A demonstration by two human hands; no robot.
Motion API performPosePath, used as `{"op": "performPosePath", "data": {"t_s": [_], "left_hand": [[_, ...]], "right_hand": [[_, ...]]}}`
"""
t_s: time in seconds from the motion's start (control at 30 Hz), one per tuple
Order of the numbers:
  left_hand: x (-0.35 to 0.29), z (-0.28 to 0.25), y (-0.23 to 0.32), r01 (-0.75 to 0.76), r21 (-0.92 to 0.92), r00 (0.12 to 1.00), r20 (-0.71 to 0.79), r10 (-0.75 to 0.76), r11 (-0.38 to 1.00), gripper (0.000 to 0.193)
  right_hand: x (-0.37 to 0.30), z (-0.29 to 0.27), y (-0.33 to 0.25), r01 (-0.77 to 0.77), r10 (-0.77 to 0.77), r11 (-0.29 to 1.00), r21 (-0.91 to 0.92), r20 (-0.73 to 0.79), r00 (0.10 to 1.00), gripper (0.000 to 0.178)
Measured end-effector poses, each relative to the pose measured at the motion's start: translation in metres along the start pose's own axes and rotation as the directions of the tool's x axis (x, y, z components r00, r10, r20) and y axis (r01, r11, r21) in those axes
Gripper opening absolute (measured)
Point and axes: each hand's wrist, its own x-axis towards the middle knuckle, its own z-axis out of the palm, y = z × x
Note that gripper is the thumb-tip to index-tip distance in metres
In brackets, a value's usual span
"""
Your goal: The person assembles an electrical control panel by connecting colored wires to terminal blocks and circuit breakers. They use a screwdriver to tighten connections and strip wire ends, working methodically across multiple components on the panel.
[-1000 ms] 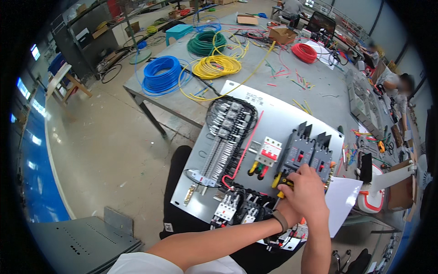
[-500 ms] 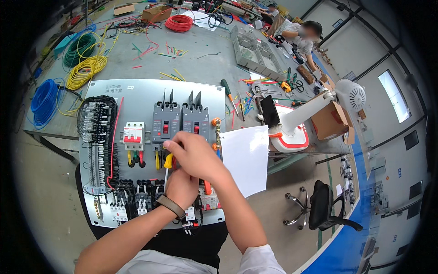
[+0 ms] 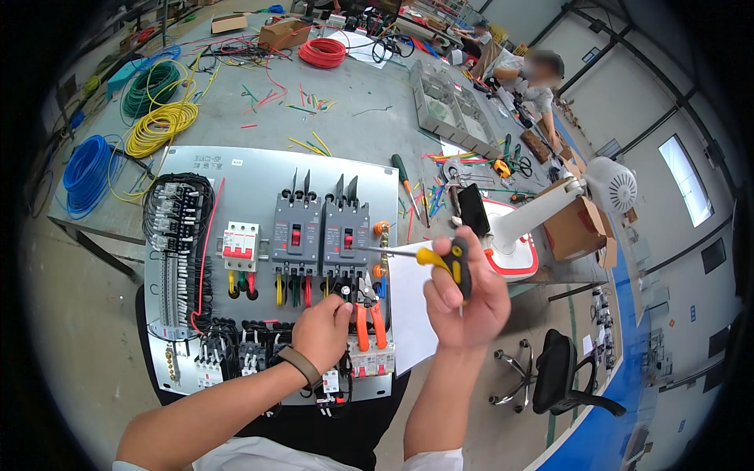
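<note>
My right hand (image 3: 477, 302) is raised over the right edge of the metal panel (image 3: 259, 169), closed around a screwdriver with a yellow and black handle (image 3: 457, 267). Its shaft points left, across the front of the right-hand grey circuit breaker (image 3: 346, 224). Low on that breaker, my left hand (image 3: 320, 336) has thumb and forefinger pressed together beside a small shiny round piece; what they pinch is too small to tell. Orange-handled pliers (image 3: 371, 320) rest on the panel just right of that hand. The left-hand grey breaker (image 3: 297, 228) has yellow, green and red wires below it.
A small white breaker (image 3: 240, 245) and a wired terminal row (image 3: 171, 259) occupy the panel's left. Wire coils, blue (image 3: 89, 177) and yellow (image 3: 162, 129), lie beyond. White paper (image 3: 412, 314), a phone (image 3: 473, 210) and a white fan (image 3: 510, 224) are at right. A co-worker (image 3: 534, 78) sits farther back.
My right hand has moved from the breakers to the right and up, and the screwdriver now points left instead of down. My left hand remains low on the panel; the pliers are now uncovered.
</note>
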Motion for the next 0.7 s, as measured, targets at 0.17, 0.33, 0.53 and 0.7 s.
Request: {"op": "performPosePath", "data": {"t_s": [0.17,0.33,0.53,0.7], "left_hand": [[0.000,-0.004,-0.002,0.009,0.006,1.000,0.009,-0.009,1.000,0.029],[0.002,-0.007,0.003,0.019,-0.004,0.999,0.036,-0.019,1.000,0.029],[0.000,0.001,-0.010,-0.063,0.023,0.997,-0.046,0.064,0.998,0.028],[-0.001,-0.002,-0.006,-0.054,-0.002,0.998,-0.019,0.054,0.999,0.027]], "right_hand": [[-0.029,0.017,-0.024,-0.011,-0.058,0.970,0.245,0.273,0.960,0.084],[-0.050,0.045,-0.039,0.131,-0.161,0.983,0.130,0.264,0.951,0.106],[-0.073,0.045,-0.028,0.261,-0.248,0.937,-0.230,0.086,0.965,0.099],[-0.088,0.024,-0.029,0.443,-0.439,0.830,-0.340,0.093,0.894,0.060]]}}
